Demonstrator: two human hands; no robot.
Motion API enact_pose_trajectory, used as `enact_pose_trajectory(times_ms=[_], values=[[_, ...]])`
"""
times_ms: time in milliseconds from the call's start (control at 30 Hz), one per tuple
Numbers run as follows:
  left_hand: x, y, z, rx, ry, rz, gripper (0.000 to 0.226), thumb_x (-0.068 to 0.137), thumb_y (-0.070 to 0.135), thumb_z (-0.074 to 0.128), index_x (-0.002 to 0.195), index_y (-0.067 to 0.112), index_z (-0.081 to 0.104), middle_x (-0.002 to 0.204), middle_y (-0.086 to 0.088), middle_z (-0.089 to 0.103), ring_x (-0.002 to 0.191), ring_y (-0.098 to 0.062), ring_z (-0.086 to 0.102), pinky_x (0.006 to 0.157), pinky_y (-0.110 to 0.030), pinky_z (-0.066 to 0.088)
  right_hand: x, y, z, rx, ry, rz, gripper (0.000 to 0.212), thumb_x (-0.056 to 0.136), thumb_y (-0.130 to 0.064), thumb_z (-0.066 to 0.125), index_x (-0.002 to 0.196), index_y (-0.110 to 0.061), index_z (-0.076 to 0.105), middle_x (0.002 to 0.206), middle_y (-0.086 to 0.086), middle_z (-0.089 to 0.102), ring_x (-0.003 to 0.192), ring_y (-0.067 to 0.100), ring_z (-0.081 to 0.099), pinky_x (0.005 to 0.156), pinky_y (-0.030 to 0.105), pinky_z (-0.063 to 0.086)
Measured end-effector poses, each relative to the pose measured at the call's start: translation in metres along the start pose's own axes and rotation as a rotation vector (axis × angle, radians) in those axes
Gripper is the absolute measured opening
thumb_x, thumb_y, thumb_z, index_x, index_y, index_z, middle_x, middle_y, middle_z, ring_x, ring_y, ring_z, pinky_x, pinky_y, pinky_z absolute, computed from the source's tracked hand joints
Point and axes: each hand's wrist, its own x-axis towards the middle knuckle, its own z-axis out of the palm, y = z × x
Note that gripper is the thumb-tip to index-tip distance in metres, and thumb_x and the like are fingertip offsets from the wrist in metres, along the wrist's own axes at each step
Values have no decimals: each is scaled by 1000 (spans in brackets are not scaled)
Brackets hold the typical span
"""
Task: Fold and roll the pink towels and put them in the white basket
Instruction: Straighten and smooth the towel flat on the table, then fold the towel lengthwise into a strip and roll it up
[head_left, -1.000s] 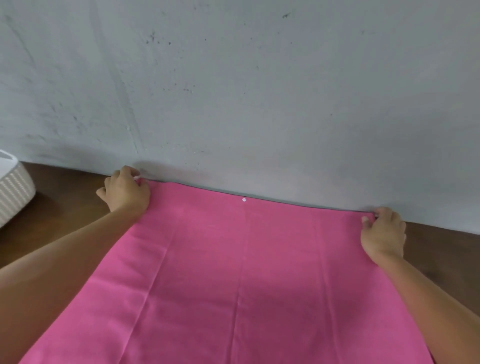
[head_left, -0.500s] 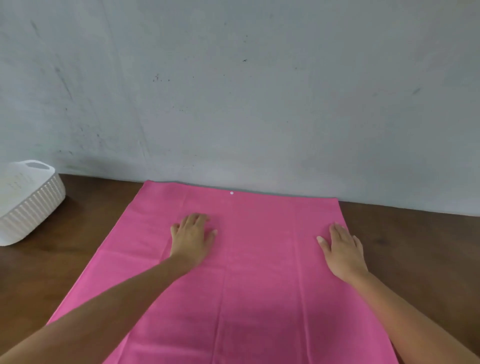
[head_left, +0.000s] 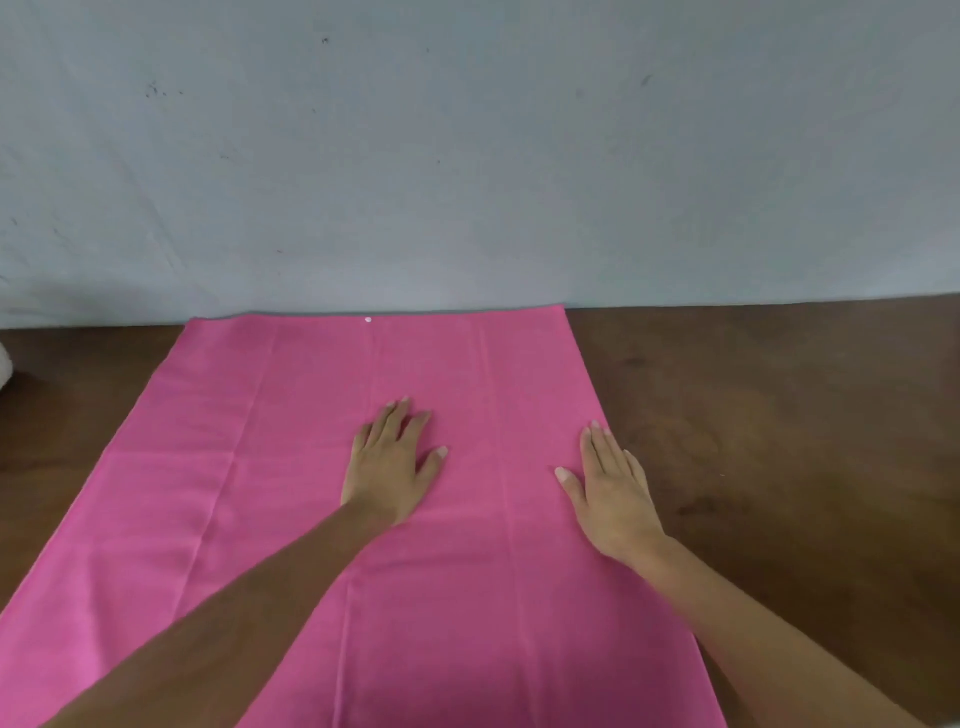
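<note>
I have one pink towel (head_left: 291, 467) spread flat on the brown table (head_left: 779, 441), its far edge lying against the foot of the grey wall (head_left: 467, 156), with a small white dot (head_left: 368, 320) at the middle of that edge. Both of my hands are open and flat on the cloth, palms down, gripping nothing. The left hand (head_left: 387, 467) presses near the towel's middle with its fingers spread, and the right hand (head_left: 615, 499) lies along the towel's right edge with its fingers straight and close together. Faint creases run lengthwise through the fabric, but I see no fold made in it and no roll started. My read is that I am at the smoothing stage, right at the beginning: this towel needs folding, then rolling, then carrying over. The white basket (head_left: 4, 366), if that is what the pale sliver at the far left edge of the view is, sits well apart from the towel, and too little of it shows to tell whether anything is inside. I see no other pink towels from here, so I cannot say how many remain.
</note>
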Motion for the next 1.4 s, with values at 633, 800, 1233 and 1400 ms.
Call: enact_pose_trajectory(times_ms=[633,800,1233,1400], values=[[2,2,3,3,22,30,64,102,58,36,154,22,37,164,-9,27,152,-30,21,123,-51,19,-208,48,25,-44,40,-15,77,100,-68,-3,160,-21,-10,167,-10,-12,153,6,-12,124,37,-1],[5,6,5,20,21,34,59,103,48,43,151,15,41,160,-16,33,148,-36,28,121,-53,20,-229,55,31,-85,69,-10,73,104,-63,8,162,-19,-2,169,-5,-1,155,11,-3,123,39,6],[37,163,8,-28,-189,656,41,99,18,61,138,8,58,147,-15,50,131,-35,50,110,-48,41,-227,57,30,127,109,28,76,100,-69,8,162,-26,1,166,-16,-7,152,1,-12,125,28,-7],[51,205,4,25,-322,752,43,100,5,55,142,12,55,148,-7,47,127,-26,52,107,-38,42,-222,54,26,439,180,191,68,100,-59,42,157,-23,29,168,-12,7,154,4,-5,123,27,2]])
